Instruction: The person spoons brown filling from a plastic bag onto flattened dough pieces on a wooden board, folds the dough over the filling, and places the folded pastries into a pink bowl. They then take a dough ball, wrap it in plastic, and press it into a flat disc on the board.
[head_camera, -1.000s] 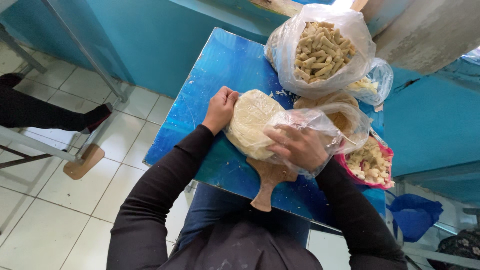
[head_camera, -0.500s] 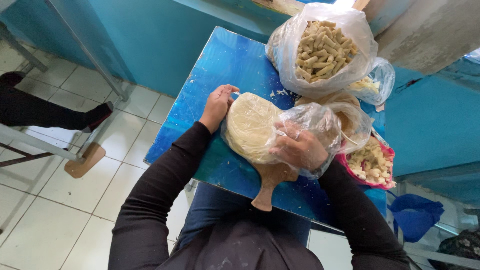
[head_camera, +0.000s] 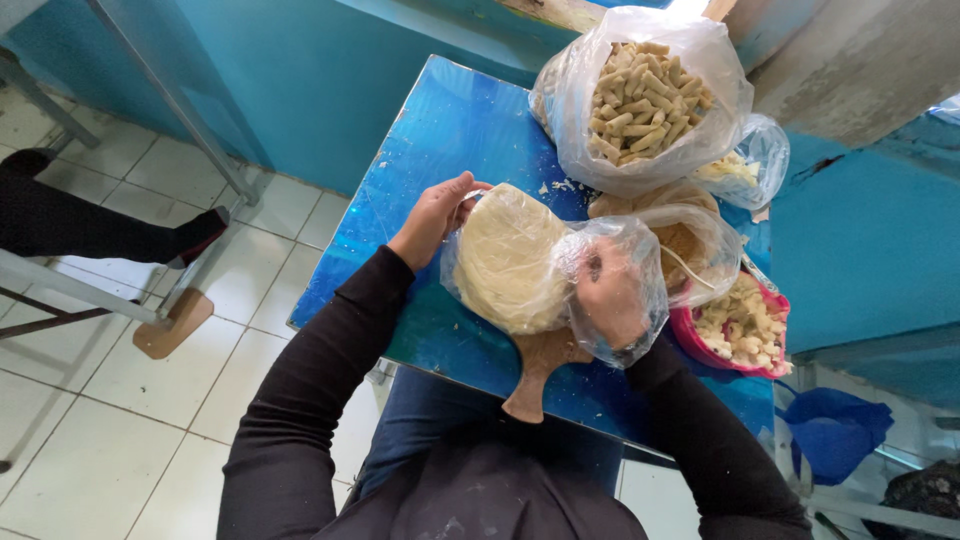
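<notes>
Blue walls and a white tile floor sit around a small blue desk (head_camera: 440, 130). At its middle, a round stack of flat dough (head_camera: 510, 258) lies in a clear bag on a wooden board (head_camera: 540, 365). Left hand (head_camera: 435, 215) pinches the bag's edge at 9 o'clock. Right hand (head_camera: 610, 295), inside the plastic, presses the stack at 3 o'clock. A big bag of dough sticks (head_camera: 640, 95) crowds 12 o'clock, and a pink bowl (head_camera: 735, 335) fills the right edge. Bare desk shows at 10 o'clock.

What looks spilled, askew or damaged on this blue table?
Pale crumbs lie scattered on the worn blue tabletop, beside the big clear bag of pale short sticks. The wooden paddle board overhangs the near edge by its handle. The right hand is inside a plastic bag; the left hand holds the stack of round dough sheets.
</notes>
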